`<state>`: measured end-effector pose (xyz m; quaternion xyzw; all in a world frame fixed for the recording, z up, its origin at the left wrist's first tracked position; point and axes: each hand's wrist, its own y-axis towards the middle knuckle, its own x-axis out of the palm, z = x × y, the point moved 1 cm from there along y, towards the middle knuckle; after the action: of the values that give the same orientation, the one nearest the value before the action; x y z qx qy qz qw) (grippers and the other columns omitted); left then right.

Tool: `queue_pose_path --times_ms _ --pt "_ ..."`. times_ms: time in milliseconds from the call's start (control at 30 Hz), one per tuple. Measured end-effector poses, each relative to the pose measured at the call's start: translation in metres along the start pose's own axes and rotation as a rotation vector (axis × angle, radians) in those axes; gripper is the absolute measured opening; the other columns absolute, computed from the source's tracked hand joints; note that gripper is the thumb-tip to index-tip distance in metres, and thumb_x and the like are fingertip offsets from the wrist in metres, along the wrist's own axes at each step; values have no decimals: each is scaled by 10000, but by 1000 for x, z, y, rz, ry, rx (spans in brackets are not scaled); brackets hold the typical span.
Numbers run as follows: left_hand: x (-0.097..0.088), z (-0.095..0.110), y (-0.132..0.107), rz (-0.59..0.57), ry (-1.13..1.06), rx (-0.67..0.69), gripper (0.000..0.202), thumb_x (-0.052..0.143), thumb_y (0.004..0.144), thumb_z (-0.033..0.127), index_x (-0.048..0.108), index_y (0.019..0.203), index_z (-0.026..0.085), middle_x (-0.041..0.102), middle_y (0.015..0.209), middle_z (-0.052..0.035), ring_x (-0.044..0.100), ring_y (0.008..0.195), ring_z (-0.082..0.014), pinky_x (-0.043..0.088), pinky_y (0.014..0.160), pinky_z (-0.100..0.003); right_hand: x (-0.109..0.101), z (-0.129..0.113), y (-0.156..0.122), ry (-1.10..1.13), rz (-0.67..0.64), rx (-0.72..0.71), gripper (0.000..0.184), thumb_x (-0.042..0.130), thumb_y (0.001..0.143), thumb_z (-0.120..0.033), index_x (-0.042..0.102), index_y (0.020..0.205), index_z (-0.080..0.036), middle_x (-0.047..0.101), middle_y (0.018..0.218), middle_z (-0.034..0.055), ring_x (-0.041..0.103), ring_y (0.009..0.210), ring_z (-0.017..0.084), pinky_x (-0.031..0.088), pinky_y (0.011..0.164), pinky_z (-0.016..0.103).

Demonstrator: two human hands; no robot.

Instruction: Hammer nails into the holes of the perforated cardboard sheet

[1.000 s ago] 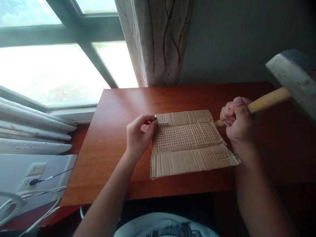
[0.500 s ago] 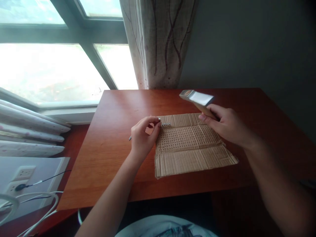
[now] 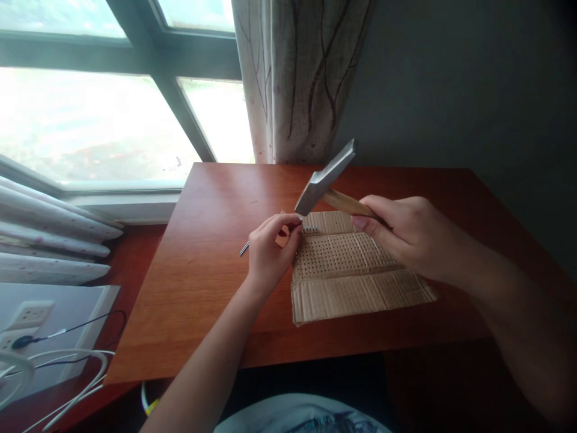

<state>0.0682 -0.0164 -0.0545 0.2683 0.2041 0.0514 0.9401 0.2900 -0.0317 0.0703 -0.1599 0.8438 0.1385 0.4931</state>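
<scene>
My right hand (image 3: 399,234) is wrapped around the wooden handle of a hammer (image 3: 327,175). One end of its metal head is down at my left fingertips, and I cannot tell whether they touch. My left hand (image 3: 274,243) pinches a small, shiny-headed nail, mostly hidden by the fingers, at the upper left of a corrugated cardboard sheet (image 3: 360,294). Beside those fingertips, several shiny nail heads (image 3: 310,230) stand in short rows in the cardboard. Rows of small holes cover the sheet's middle band. A thin metal rod (image 3: 244,249) lies on the table left of my left hand.
The cardboard lies on a reddish-brown wooden table (image 3: 193,307). Behind it are a patterned curtain (image 3: 302,84) and a grey wall. A window (image 3: 90,126) is at the left. White cables (image 3: 85,379) and a wall socket (image 3: 31,316) sit beyond the table's left edge.
The hammer has swung down and left, its head coming from above the cardboard's far edge to my left fingertips. My left hand keeps its pinch at the sheet. The view has shifted slightly.
</scene>
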Motion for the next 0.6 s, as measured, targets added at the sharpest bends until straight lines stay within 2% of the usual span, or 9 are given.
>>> queue_pose_path --times_ms 167,300,467,600 --pt "-1 1 0 -10 29 5 110 661 862 142 720 926 210 731 807 0 644 701 -131 546 688 -266 4 -3 3 -113 -77 21 302 476 1025 -421 528 787 -243 557 616 2 487 526 163 262 539 335" --pt "0 0 0 -12 28 10 88 666 869 135 706 904 204 736 841 -9 649 736 -140 543 711 -275 3 -2 2 -119 -63 22 294 475 1023 -427 530 798 -246 554 612 3 493 536 171 257 547 339" --pt "-1 -1 1 21 50 66 95 680 862 122 701 884 212 739 875 -20 667 892 -184 554 819 -322 2 -3 0 -108 -53 16 286 482 1023 -424 535 806 -246 559 615 4 500 539 172 255 549 341" --pt "-1 -2 1 11 64 45 69 673 880 159 705 875 220 737 873 -24 674 903 -196 563 847 -349 4 -3 -1 -84 -37 19 295 481 1026 -419 503 789 -245 556 612 -3 484 528 163 257 539 336"
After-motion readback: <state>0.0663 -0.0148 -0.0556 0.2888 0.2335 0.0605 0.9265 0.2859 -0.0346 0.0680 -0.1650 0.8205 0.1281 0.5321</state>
